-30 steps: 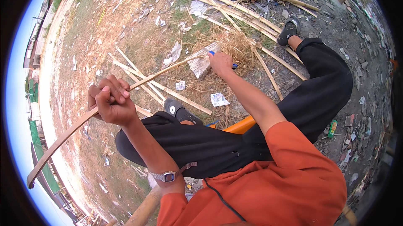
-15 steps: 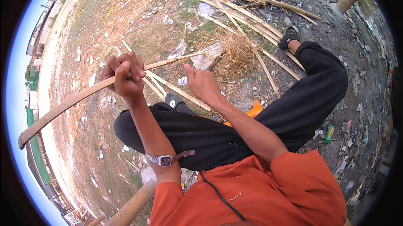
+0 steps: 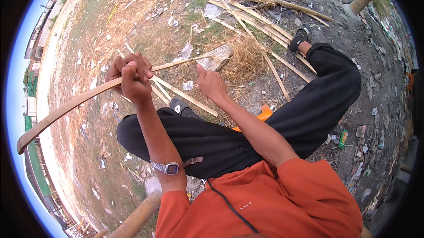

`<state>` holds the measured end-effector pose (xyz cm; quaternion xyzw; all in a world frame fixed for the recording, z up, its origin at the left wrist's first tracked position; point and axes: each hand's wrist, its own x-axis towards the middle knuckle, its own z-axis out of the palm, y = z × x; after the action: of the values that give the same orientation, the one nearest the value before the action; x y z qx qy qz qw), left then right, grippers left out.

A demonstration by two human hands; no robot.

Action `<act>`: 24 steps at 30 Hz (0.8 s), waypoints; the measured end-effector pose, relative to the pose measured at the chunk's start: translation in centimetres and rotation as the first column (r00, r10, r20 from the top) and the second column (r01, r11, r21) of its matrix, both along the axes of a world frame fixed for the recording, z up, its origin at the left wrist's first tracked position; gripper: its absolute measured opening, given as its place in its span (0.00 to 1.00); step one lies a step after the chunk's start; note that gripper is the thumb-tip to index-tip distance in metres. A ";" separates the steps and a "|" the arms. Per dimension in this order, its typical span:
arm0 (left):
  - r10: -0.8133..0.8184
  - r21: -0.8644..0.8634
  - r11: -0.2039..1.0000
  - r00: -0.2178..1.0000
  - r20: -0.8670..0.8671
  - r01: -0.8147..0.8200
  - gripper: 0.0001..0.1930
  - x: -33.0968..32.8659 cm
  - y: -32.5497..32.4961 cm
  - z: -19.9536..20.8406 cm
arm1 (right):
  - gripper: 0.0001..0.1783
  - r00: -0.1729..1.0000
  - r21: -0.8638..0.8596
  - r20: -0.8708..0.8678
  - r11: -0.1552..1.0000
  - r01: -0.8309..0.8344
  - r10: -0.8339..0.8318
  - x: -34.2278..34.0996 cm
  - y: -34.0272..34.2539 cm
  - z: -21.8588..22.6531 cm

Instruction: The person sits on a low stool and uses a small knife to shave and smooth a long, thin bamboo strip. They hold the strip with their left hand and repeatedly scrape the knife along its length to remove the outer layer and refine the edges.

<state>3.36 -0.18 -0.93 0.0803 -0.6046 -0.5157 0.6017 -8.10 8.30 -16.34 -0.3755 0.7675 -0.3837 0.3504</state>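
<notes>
A: What lies largest in front of you?

B: Loose bamboo-like strips point(image 3: 267, 26), spread over the ground by your right shoe point(image 3: 299, 38), with a smaller group of strips point(image 3: 190, 97) beside your left shoe point(image 3: 179, 105).

A: And the piece you're working?

B: The curved strip point(image 3: 81, 97) slants from your far left, through your left hand point(image 3: 132, 74), ending just short of a straw-coloured heap point(image 3: 248, 59). It looks narrower towards that tip.

A: How far along are you?

B: The heap looks like shavings, so I judge some trimming done. How much is left, or whether the loose strips are finished, I can't tell. The tip seems to meet a flat pale block point(image 3: 218, 57).

A: Containers?

B: I make out none, so no contents either.

A: Your fingers?

B: Your left ones curl tightly round the strip. Your right hand point(image 3: 213, 85) sits near its tip, thumb raised; the other fingers are mostly hidden, and I can't tell whether they grip anything.
</notes>
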 end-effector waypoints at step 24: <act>0.079 0.045 0.996 0.997 -0.004 -0.079 0.15 -1.7 1.6 0.2 | 0.39 0.990 -0.002 0.024 0.990 0.139 -0.139 0.5 -1.0 -3.4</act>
<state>1.64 1.44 -0.75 0.1160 -0.5874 -0.5053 0.6214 -7.60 7.34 -19.77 -0.3170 0.7868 -0.4130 0.3314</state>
